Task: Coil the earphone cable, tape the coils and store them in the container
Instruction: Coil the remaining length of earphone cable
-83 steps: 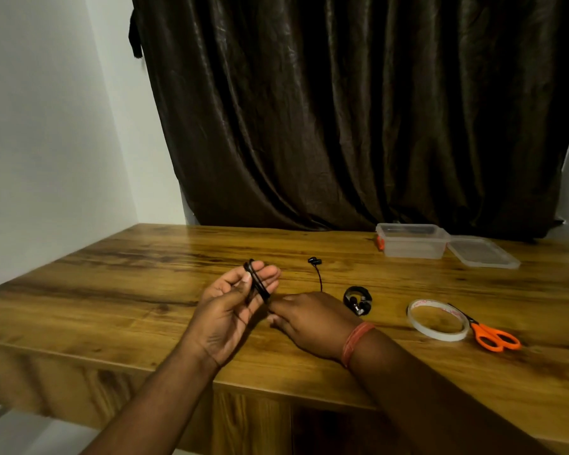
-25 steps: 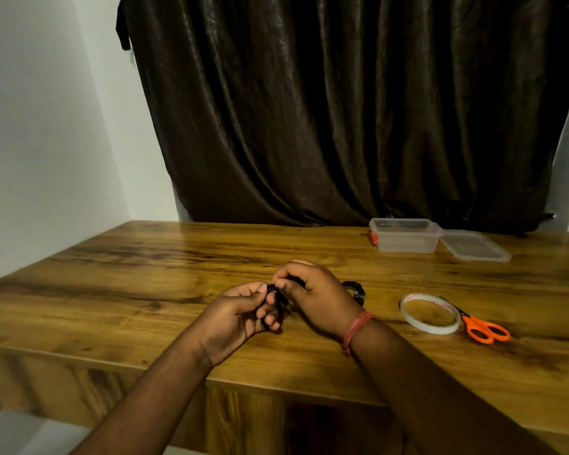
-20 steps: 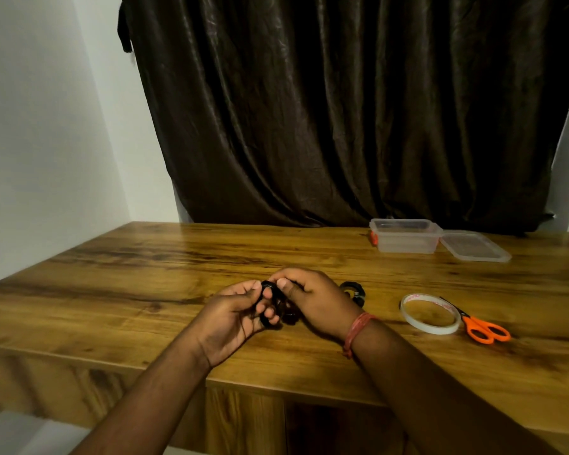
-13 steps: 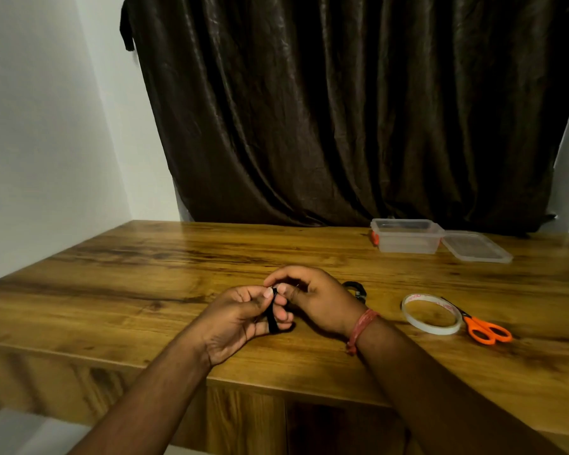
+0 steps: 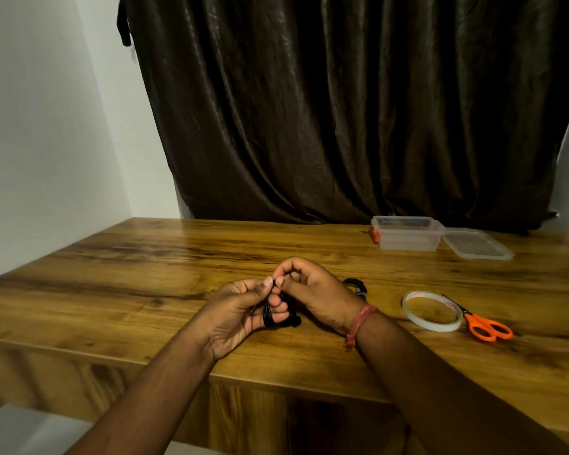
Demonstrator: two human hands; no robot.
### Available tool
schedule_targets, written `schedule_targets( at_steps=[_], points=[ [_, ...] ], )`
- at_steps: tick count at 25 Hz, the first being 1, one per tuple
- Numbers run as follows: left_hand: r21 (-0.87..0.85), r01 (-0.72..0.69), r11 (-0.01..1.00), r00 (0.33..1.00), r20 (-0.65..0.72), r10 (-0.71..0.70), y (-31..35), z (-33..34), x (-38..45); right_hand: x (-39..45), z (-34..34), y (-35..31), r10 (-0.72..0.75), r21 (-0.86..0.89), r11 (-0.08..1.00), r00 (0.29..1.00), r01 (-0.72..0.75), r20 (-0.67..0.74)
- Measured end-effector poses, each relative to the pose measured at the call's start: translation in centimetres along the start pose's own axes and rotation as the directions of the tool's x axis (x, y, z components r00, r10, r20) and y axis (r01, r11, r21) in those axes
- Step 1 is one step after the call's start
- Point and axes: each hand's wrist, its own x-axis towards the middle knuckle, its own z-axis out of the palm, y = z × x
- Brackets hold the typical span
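Both hands meet above the counter: the left hand pinches the coiled black cable, loops standing upright, long axis vertical; the right hand pinches its top with thumb and forefinger. The container sits open, far right.
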Motion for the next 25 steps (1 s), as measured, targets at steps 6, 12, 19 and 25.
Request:
schedule_targets(
  at_steps=[6,12,19,25],
  points=[
    [0.032,-0.108,0.994,0.988,-0.105,0.111,0.0,0.2,0.0,0.0,-0.1,0.4,-0.007,-0.136,0.991,0.999,0.002,-0.037],
    [0.102,-0.180,0.978,0.982,-0.048,0.185,-0.4,0.2,-0.1,-0.2,-0.1,0.5,-0.025,-0.132,0.991,1.000,0.023,-0.009],
    [0.132,-0.249,0.959,0.964,-0.063,0.259,-0.4,1.1,-0.3,0.3,-0.1,0.7,-0.080,-0.144,0.988,0.990,0.062,-0.119],
    [0.100,-0.217,0.971,0.968,-0.109,0.228,-0.2,1.1,-0.3,0.3,-0.3,0.7,-0.095,-0.192,0.980,0.972,0.054,-0.214]
  ],
)
